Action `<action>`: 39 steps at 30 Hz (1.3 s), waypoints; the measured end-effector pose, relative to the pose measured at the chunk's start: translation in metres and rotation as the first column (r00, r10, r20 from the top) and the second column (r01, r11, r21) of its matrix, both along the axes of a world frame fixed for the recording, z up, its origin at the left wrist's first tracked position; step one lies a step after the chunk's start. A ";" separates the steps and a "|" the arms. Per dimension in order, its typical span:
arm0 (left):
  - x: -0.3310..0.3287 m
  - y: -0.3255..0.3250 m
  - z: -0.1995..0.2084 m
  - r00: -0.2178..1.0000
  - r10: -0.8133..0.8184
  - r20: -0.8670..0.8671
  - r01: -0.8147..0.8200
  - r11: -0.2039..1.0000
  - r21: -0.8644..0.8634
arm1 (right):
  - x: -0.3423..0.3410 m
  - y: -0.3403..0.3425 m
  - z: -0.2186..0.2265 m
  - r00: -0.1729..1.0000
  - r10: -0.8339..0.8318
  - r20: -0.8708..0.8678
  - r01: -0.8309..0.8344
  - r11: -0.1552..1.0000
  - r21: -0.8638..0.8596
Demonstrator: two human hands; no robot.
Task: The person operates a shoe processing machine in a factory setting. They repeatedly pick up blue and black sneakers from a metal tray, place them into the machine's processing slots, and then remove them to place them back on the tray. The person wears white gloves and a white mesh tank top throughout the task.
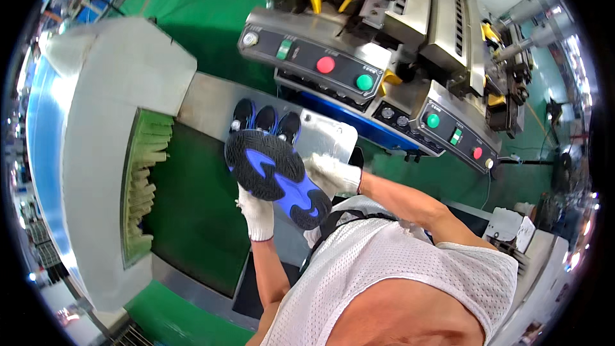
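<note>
A sports shoe (264, 168) is held up with its black and blue sole facing me, tilted with one end toward my body. My left hand (257, 216), in a white knitted glove, is closed on its lower left edge, the fingers partly hidden behind the sole. On the other side my right hand (332, 174), gloved the same way, grips the shoe along its right edge; its fingertips are partly covered. Just beyond the held shoe, three black and blue shoes (266, 118) stand side by side on a metal surface (211, 104).
A pale machine housing (96, 154) with a bristle-edged opening (144, 186) and green belt (198, 218) stands at left. Ahead and right are metal machines with control panels (320, 61) (455, 129). A bare metal plate (330, 136) lies beyond my right hand.
</note>
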State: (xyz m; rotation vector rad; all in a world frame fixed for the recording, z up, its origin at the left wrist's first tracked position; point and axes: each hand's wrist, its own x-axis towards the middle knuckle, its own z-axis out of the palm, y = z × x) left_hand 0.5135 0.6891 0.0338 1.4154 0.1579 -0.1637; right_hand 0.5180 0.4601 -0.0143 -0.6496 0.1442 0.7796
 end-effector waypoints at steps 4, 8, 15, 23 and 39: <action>0.047 -0.099 0.063 0.994 -0.102 0.027 0.099 0.812 -0.575 | -0.003 -0.038 0.031 0.996 -0.084 0.038 0.079 0.990 0.117; 0.068 -0.162 0.060 0.964 -0.152 0.217 0.236 0.863 -0.447 | -0.002 -0.101 0.041 0.997 -0.031 0.067 0.025 0.996 0.087; 0.092 -0.266 0.095 0.882 -0.381 0.277 0.467 0.784 -0.409 | -0.003 -0.208 0.083 0.967 -0.253 -0.021 0.254 0.963 0.093; 0.101 -0.228 0.003 0.976 -0.185 0.112 0.167 0.974 0.155 | -0.014 -0.241 0.042 0.839 -0.534 0.104 0.542 0.801 -0.257; 0.058 -0.066 -0.154 0.985 -0.159 0.061 0.047 0.600 0.799 | -0.044 -0.189 0.096 0.805 -0.592 0.047 0.593 0.797 -0.112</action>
